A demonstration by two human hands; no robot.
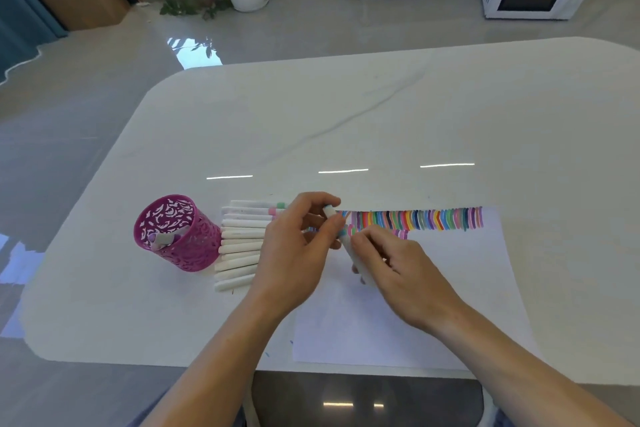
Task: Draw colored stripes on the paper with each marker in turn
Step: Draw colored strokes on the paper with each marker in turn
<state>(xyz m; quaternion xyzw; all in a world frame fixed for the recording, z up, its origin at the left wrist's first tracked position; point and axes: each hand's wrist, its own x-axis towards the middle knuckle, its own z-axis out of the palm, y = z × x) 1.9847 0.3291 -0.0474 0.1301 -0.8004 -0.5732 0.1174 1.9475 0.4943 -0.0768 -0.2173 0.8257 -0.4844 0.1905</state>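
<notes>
A white sheet of paper lies on the table with a row of several colored stripes along its far edge. My right hand grips a white marker with a light blue end over the paper's left part. My left hand pinches the marker's cap at the tip end, touching the marker. A row of several white markers lies left of the paper, partly hidden by my left hand.
A magenta perforated pen cup stands left of the marker row with a marker or two inside. The white marble table stretches far beyond the paper. A chair back shows below the near edge. Floor, plant and microwave lie behind.
</notes>
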